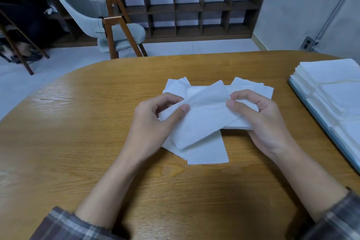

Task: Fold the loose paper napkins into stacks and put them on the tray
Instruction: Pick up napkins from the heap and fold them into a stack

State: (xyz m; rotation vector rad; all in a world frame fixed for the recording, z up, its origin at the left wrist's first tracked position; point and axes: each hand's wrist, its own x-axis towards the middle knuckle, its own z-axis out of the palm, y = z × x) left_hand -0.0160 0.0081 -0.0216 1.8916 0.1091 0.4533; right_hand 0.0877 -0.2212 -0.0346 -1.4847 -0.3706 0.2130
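1. The wooden table (78, 122) carries all the work; a chair and a shelf unit stand behind it.
2. The tray (321, 123) sits at the table's right edge and already holds several folded stacks (331, 76) of napkins side by side, so a good share of the task looks done.
3. A small pile of loose napkins (206, 152) lies mid-table, overlapping at odd angles under the hands, well apart from the tray. These are left to fold and move.
4. One napkin (206, 111) is raised just above that pile, part-folded and creased.
5. The left hand (150, 122) pinches its left end between thumb and curled fingers.
6. The right hand (259, 121) pinches its right end the same way, and seems to rest on further napkins below.
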